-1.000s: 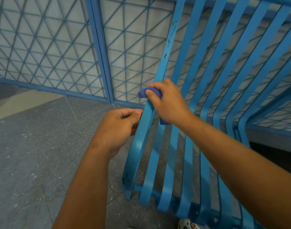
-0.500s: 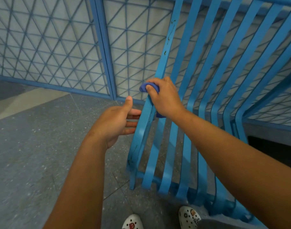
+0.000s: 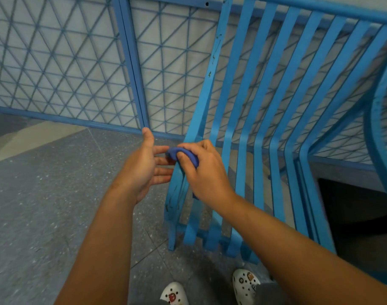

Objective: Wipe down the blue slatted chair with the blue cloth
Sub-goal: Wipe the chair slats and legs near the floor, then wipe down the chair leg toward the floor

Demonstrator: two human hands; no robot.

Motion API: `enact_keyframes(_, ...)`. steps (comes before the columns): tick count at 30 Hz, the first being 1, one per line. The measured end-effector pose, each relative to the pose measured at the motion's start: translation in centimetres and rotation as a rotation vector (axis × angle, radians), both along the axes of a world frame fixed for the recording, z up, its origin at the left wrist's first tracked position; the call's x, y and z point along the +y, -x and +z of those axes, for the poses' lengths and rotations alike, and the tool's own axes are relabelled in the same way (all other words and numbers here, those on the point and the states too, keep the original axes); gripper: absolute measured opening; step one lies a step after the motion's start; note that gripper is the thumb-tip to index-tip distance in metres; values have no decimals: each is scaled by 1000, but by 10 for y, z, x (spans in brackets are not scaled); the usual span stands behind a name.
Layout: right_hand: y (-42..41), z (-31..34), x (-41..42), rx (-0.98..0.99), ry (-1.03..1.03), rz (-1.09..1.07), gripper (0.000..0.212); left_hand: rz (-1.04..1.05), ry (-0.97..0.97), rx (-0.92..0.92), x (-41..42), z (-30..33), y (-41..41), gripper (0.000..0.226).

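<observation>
Right hand (image 3: 206,170) — curled round cloth (image 3: 189,155)

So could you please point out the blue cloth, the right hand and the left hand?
blue cloth (image 3: 189,155): head view, bunched fold above the thumb.
right hand (image 3: 206,172): head view, back of hand.
left hand (image 3: 142,170): head view, palm.

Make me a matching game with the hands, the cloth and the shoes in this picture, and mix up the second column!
Things:
1. right hand
2. left hand
3. dark blue cleaning cloth
4. white clog shoes with little charms

Clues:
A. open, fingers straight, holding nothing
B. on the grey speckled floor at the bottom of the picture
C. wrapped over the outermost slat of the light blue slatted metal chair
D. gripping the cloth on the slat

Right pairs: 1-D, 2-A, 3-C, 4-B
</observation>
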State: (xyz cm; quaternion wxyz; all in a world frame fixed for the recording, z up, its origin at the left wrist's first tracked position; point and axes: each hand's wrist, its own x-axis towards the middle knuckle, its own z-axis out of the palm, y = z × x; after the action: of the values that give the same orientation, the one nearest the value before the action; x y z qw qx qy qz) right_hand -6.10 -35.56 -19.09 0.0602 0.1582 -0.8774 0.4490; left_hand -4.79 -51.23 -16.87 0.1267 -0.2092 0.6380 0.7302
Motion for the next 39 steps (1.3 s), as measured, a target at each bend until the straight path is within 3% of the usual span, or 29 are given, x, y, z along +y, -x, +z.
enact_keyframes(5,25,7,-2,-55,-5,-79,21,21,25,67,3,-4,-2,80)
enact_keyframes(14,-42,-11,-1,-61,45,38,22,2,113,86,8,-10,3,78)
enact_keyframes(21,-31,-6,-3,-96,107,-12,21,21,178,150,10,-14,-5,84)
enact_keyframes(27,-27,12,25,-89,-81,36,19,43,230,188,20,-13,-19,77)
enact_keyframes(29,-34,18,51,-94,-127,63,17,77,374,267,25,-14,-26,67)
enact_keyframes(33,-59,29,119,-101,-135,38,18,303,716,594,46,-10,-45,33)
enact_keyframes(36,-85,37,176,-107,-111,-36,18,348,731,817,80,-13,-67,12)
enact_keyframes(39,-114,42,233,-111,-98,-128,19,175,706,870,124,-20,-87,9)
